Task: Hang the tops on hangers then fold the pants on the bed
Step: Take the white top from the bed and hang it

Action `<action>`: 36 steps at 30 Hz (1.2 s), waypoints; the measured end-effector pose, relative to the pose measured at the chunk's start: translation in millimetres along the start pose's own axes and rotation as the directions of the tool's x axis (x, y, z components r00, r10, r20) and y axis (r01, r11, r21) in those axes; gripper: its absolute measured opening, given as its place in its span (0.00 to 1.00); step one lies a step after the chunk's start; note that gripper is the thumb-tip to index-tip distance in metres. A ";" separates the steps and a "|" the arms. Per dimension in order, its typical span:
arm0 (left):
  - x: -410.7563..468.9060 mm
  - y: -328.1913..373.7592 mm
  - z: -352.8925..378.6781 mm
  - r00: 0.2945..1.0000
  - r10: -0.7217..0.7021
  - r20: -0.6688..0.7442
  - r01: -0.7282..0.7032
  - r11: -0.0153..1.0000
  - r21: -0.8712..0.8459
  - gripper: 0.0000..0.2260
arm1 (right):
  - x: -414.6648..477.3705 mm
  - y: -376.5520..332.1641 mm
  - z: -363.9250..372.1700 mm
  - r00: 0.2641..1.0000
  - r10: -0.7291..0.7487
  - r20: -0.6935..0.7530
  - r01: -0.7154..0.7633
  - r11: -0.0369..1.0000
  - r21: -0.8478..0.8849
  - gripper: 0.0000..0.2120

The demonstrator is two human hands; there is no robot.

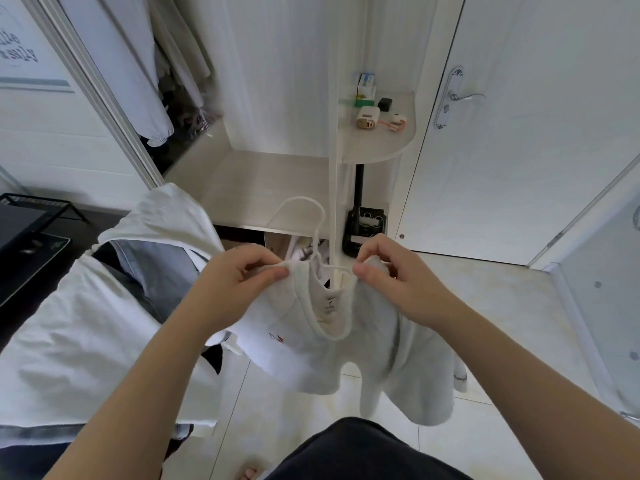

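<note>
- At centre frame the left hand (242, 271) pinches one shoulder of the pale top (311, 358), fingers curled on the fabric.
- The right hand (391, 271) pinches the other shoulder likewise.
- The white hanger (306, 206) sits in the neckline, hook up. Best to draw both shoulders evenly over its arms before lifting toward the wardrobe (173, 64), upper left.

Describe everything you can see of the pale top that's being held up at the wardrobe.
The top is off-white, of soft, knit-looking fabric, with a ribbed round neckline, a label inside the neck and a small red mark below the collar. It hangs creased in the air above the tiled floor. The left hand pinches one shoulder and the right hand pinches the other. The hook of a white hanger rises above the neck opening.
</note>
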State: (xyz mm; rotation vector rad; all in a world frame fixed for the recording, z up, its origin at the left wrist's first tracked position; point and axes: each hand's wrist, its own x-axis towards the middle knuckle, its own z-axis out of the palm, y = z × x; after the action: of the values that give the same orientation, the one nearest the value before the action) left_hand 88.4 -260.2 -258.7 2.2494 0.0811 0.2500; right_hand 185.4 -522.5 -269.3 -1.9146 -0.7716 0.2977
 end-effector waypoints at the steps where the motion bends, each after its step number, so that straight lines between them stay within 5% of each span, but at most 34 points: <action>1: -0.1 -2.3 -4.6 1.000 -0.017 -0.020 0.017 1.000 -0.011 0.06 | 0.0 2.6 -5.5 1.000 0.009 0.004 -0.009 0.999 -0.031 0.09; 6: -1.3 -12.7 -27.8 0.992 -0.026 -0.126 0.022 0.999 -0.035 0.11 | -2.8 14.3 -30.9 0.995 0.080 0.056 -0.075 0.993 -0.088 0.07; 12: 11.1 2.4 2.2 0.995 0.041 -0.089 -0.040 0.999 0.011 0.06 | 12.4 -4.9 -10.1 0.989 0.063 0.134 -0.043 0.988 -0.150 0.10; 19: 14.5 4.5 10.6 0.998 0.056 -0.011 -0.056 0.998 0.006 0.03 | 14.0 -14.1 2.3 0.995 0.037 0.087 -0.027 0.993 -0.114 0.11; 25: 3.3 -19.2 -28.9 0.993 -0.038 -0.107 0.039 0.999 0.003 0.10 | 8.2 -6.6 -32.8 0.999 0.045 0.012 -0.044 0.995 -0.087 0.13; 33: 5.3 -19.8 -19.1 0.999 -0.006 -0.048 0.005 1.000 -0.016 0.10 | 19.8 -18.8 -38.0 0.976 0.079 0.202 -0.044 0.984 -0.173 0.12; 36: 6.5 -31.6 -22.4 0.995 -0.080 0.065 0.078 0.996 0.031 0.08 | 21.2 -18.3 -40.2 0.989 0.061 0.138 -0.047 0.994 -0.103 0.11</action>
State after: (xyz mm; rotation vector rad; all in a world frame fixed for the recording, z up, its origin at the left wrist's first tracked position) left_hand 90.9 -222.2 -268.1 2.2754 0.1390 0.1330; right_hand 215.4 -532.8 -232.0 -2.0269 -0.8420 0.4396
